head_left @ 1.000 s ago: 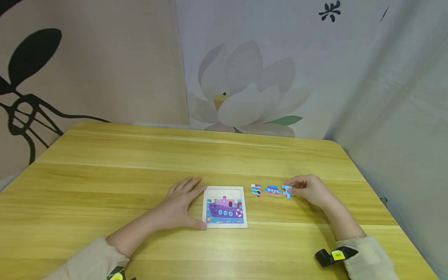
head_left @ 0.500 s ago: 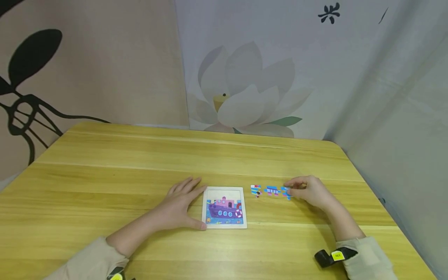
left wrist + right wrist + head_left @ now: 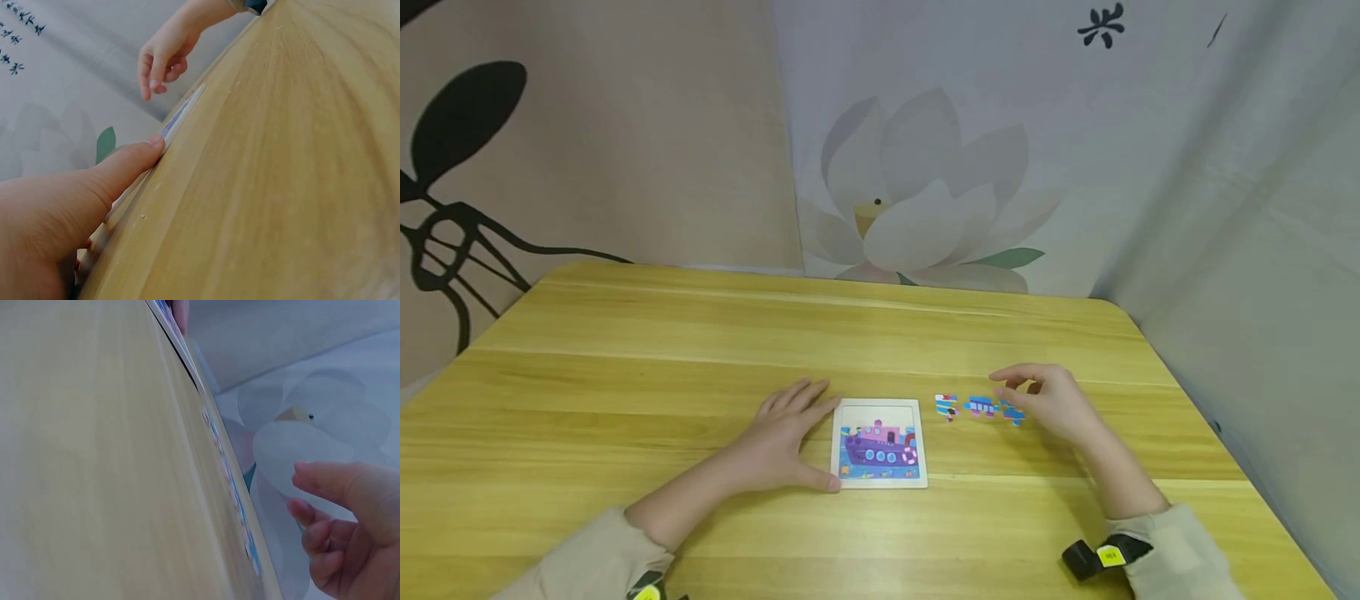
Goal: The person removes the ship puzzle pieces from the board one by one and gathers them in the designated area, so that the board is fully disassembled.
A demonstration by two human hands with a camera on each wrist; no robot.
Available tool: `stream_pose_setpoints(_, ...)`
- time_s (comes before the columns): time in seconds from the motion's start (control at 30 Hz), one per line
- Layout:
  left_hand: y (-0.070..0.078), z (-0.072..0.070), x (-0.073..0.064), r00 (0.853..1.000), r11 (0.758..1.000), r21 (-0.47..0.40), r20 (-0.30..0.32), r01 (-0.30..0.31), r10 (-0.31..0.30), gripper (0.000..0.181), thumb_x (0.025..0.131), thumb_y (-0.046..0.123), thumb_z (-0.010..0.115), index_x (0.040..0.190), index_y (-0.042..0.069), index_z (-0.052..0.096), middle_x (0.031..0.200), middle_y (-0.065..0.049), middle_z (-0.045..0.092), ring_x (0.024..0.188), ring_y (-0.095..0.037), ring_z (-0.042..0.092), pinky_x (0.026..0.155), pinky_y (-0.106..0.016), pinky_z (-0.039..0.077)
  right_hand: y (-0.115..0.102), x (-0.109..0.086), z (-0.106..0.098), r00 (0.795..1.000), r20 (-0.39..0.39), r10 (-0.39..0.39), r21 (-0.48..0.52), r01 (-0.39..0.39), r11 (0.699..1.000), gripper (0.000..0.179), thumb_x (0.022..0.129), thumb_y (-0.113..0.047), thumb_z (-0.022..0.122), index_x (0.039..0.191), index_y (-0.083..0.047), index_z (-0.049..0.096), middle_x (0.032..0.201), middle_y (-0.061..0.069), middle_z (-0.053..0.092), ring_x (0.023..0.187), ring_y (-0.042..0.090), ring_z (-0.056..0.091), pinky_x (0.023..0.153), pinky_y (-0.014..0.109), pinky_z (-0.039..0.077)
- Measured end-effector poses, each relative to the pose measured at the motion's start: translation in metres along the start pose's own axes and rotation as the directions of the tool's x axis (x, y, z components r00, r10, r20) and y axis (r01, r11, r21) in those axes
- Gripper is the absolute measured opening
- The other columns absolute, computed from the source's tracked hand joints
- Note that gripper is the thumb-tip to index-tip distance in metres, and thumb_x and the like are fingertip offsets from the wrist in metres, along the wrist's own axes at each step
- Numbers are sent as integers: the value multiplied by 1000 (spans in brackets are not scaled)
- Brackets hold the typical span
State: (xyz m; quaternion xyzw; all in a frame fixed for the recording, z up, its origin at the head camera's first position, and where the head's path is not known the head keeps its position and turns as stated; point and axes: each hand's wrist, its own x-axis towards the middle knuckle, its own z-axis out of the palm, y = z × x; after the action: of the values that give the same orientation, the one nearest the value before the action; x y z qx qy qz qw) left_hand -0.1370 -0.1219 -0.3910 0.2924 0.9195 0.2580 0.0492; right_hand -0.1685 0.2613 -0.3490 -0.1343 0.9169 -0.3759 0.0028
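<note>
A square puzzle tray [image 3: 878, 412] with a pale border lies on the table, its lower part filled with a purple and pink ship picture [image 3: 880, 455] and its upper strip bare. My left hand [image 3: 781, 442] is spread flat at the tray's left side, thumb tip at the near left corner; in the left wrist view the thumb [image 3: 128, 164] meets the tray's edge. Three loose puzzle pieces lie in a row to the right: a striped one [image 3: 947, 406], a middle one [image 3: 982, 407] and a blue one [image 3: 1012, 413]. Above the blue piece hovers my right hand [image 3: 1051, 400], fingers loosely bent, holding nothing.
The wooden table [image 3: 700, 333] reaches back to a curtain [image 3: 647, 142] printed with a large flower. Another curtain [image 3: 1247, 208] runs along the right edge. A black strap device [image 3: 1105, 557] sits at the right sleeve.
My right hand has lifted from the blue puzzle piece and shifted slightly left and up; thumb and forefinger have parted. The pieces, the tray and my left hand stay in place.
</note>
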Motion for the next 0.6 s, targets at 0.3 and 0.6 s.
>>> stream_pose_setpoints(0.3,0,-1,-1,1000,1000,8,-5,3,-3,113,63,71,71,148,6,35,156,-18,18,141,-42,8,108,-64,5,-26,-2,18,1000,19,-11,56,10,998,24,86,-12,72,109,-6,72,89,3,64,50,14,41,41,23,33)
stream_pose_setpoints(0.6,1,-1,0,1000,1000,12,-6,3,-3,114,62,72,70,148,6,35,156,-18,18,141,-41,9,108,-64,5,-47,-6,40,997,41,-66,90,62,994,21,83,-15,75,103,-7,73,81,-2,64,54,14,43,44,23,33)
